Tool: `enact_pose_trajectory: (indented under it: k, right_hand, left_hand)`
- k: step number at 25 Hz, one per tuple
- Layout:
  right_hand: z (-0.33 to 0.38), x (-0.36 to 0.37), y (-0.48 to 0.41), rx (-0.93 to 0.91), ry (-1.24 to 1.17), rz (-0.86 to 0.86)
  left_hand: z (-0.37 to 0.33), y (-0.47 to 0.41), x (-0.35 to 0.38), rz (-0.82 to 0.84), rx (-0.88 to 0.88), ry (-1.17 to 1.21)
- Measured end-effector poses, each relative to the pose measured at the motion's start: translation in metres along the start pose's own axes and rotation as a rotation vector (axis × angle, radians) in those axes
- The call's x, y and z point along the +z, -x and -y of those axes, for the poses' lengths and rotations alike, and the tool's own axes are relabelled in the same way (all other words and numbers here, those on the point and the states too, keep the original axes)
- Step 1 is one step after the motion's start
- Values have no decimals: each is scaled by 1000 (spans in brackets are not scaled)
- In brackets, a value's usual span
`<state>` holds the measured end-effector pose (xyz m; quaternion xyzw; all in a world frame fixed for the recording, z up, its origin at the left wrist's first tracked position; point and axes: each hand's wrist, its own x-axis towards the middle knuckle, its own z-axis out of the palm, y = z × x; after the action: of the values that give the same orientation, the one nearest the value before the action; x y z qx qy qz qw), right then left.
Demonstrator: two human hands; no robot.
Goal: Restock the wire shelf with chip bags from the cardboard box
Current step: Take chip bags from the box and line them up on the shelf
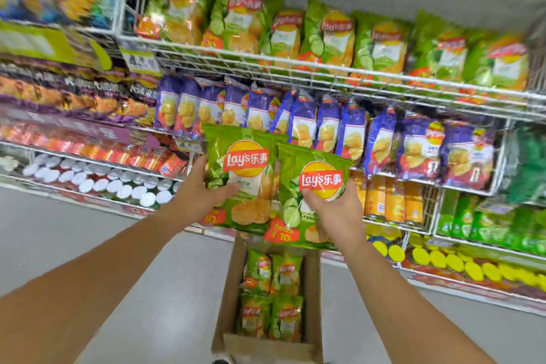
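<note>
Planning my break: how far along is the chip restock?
The top white wire shelf already holds a row of green chip bags. The left hand and right hand each hold one green bag. At least four remain in the brown cardboard box.

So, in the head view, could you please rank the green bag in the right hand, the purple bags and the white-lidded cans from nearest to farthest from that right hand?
1. Green bag: held in the right hand.
2. Purple bags: on the shelf just above and behind it.
3. White-lidded cans: low on the far left, beyond the left hand.
</note>
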<state>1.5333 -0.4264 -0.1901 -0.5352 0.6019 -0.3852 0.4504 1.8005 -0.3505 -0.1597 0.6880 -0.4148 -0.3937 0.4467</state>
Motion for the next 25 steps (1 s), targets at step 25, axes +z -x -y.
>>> enact_pose_trajectory:
  k: [25]
  right_hand:
    - [259,-34,-36,-290,108,-220]
  left_hand:
    - [-220,-48,-97,81,373,57]
